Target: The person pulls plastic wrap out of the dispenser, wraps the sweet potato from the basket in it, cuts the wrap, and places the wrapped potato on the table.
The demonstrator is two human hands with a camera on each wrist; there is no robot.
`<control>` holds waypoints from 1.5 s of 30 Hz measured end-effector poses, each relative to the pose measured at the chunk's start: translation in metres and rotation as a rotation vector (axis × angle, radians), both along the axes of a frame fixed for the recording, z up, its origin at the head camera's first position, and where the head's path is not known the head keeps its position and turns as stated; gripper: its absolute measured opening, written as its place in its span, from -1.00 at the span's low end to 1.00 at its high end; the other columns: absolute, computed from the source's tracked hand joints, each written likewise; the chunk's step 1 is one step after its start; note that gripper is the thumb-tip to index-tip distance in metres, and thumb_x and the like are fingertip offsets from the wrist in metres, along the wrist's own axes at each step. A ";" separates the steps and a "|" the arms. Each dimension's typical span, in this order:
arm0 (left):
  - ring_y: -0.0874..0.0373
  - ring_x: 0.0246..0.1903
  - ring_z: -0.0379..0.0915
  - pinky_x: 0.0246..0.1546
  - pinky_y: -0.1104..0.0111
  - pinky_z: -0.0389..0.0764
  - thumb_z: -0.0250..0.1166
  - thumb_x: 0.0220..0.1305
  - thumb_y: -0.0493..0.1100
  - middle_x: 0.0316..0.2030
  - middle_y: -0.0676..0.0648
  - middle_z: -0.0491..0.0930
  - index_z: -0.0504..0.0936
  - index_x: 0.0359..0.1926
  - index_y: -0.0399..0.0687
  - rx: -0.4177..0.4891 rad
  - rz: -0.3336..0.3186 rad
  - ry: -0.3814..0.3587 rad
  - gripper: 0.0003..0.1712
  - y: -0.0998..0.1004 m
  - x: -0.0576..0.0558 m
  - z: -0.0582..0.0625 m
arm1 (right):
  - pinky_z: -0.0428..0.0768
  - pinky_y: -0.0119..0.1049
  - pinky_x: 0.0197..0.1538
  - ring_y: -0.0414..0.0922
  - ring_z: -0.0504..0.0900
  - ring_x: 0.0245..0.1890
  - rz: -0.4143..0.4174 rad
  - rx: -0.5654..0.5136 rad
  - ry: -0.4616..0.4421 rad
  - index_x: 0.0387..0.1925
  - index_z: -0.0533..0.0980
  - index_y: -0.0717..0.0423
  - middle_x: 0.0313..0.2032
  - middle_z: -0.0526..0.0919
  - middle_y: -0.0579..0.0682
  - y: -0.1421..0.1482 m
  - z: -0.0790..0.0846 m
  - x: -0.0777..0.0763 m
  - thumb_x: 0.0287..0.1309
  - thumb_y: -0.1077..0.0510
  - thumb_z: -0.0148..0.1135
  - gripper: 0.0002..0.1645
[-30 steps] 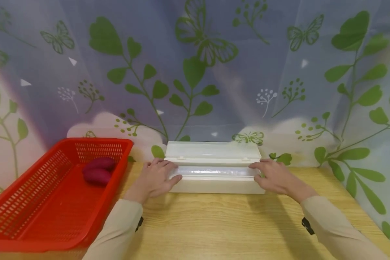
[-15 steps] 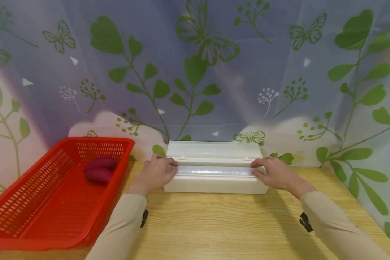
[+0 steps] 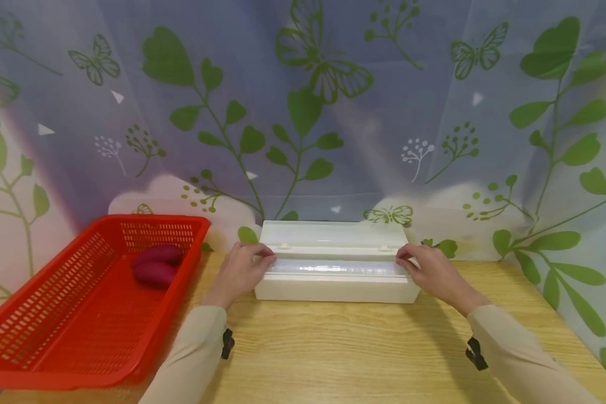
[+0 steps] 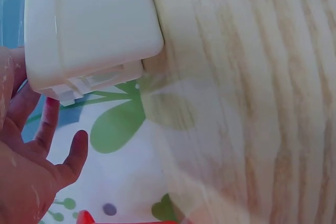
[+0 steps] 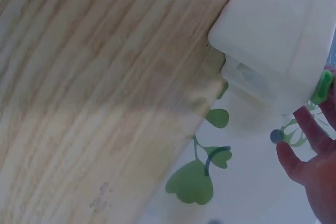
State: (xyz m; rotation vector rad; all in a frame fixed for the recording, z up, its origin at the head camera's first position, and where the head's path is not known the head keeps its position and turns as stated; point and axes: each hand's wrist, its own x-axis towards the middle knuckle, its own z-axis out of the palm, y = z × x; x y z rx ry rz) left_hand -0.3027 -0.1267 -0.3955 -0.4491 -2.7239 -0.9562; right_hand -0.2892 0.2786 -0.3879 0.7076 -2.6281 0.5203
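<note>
A white cling film box (image 3: pixel 335 290) stands on the table against the backdrop, its lid (image 3: pixel 333 233) tipped back. Clear cling film (image 3: pixel 333 267) stretches along the top of the box. At the left end, my left hand (image 3: pixel 234 272) pinches the film's edge between thumb and forefinger. My right hand (image 3: pixel 434 272) pinches the edge at the other end in the same way. Both wrist views show the box's ends, with the pinching fingertips hidden or out of frame. A green slider (image 5: pixel 322 87) sits by the right hand's fingers.
To the left is a red plastic basket (image 3: pixel 86 314) with two purple sweet potatoes (image 3: pixel 154 273) in its far part. The wooden table (image 3: pixel 333 353) extends in front of the box. Behind hangs a leaf-patterned cloth (image 3: pixel 232 157).
The left thumb has come up from the box's front to meet the forefinger. The right hand has shifted slightly right, its fingers drawing together into a pinch at the film's end.
</note>
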 end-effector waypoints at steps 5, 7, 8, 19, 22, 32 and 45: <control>-0.08 0.04 0.51 0.12 0.01 0.48 0.31 0.41 -0.07 -0.14 -0.03 0.79 0.78 -0.13 -0.02 0.041 0.009 0.012 -0.81 0.000 0.000 -0.004 | 0.56 -0.28 -0.32 -0.19 0.61 -0.43 -0.024 -0.036 -0.015 -0.08 0.71 0.26 -0.27 0.79 0.05 0.000 -0.001 0.001 0.29 0.27 0.33 -0.79; -0.07 0.03 0.51 0.10 0.01 0.49 0.31 0.41 -0.06 -0.14 -0.02 0.79 0.79 -0.13 0.00 0.055 0.015 0.012 -0.81 0.000 0.000 -0.005 | 0.54 -0.28 -0.33 -0.19 0.59 -0.43 -0.027 -0.043 -0.017 -0.10 0.72 0.27 -0.27 0.78 0.07 0.000 -0.001 0.001 0.29 0.26 0.32 -0.80; -0.07 0.02 0.51 0.08 0.02 0.50 0.31 0.41 -0.06 -0.14 -0.02 0.79 0.79 -0.13 0.01 0.060 0.022 0.012 -0.81 0.000 0.000 -0.005 | 0.54 -0.27 -0.32 -0.17 0.59 -0.42 -0.025 -0.052 -0.018 -0.12 0.73 0.26 -0.27 0.77 0.07 0.000 -0.001 0.001 0.30 0.26 0.32 -0.81; -0.07 -0.04 0.59 -0.02 0.10 0.47 0.29 0.42 0.00 -0.05 -0.07 0.79 0.78 -0.06 0.03 0.132 0.105 0.015 -0.76 0.003 0.000 -0.004 | 0.60 -0.25 -0.19 -0.06 0.67 -0.33 -0.075 -0.249 -0.015 -0.08 0.69 0.19 -0.16 0.78 0.10 0.004 -0.007 0.000 0.41 0.21 0.23 -0.81; -0.10 0.06 0.62 0.09 0.03 0.49 0.29 0.42 0.01 -0.02 -0.10 0.78 0.77 -0.05 0.02 0.176 0.131 0.009 -0.75 0.005 0.000 -0.005 | 0.59 -0.14 -0.12 -0.06 0.64 -0.32 -0.109 -0.293 -0.058 -0.04 0.68 0.15 -0.14 0.80 0.11 0.003 -0.004 0.001 0.46 0.12 0.18 -0.76; -0.03 -0.01 0.65 0.11 0.12 0.48 0.31 0.42 -0.11 -0.12 -0.09 0.78 0.74 -0.09 -0.05 0.408 0.148 0.059 -0.84 0.010 -0.002 -0.002 | 0.49 -0.45 -0.24 -0.17 0.72 -0.13 -0.134 -0.442 -0.151 -0.02 0.63 0.23 -0.12 0.80 0.17 -0.004 0.005 0.001 0.55 0.09 0.05 -0.67; -0.13 0.05 0.68 0.13 0.07 0.65 0.18 0.50 -0.21 0.05 -0.16 0.67 0.55 -0.03 -0.11 0.563 0.051 0.044 -0.89 0.015 -0.003 0.013 | 0.72 -0.42 -0.07 -0.29 0.72 -0.25 -0.025 -0.785 -0.278 0.01 0.53 0.27 -0.26 0.70 -0.10 -0.006 0.016 -0.002 0.55 0.10 0.04 -0.69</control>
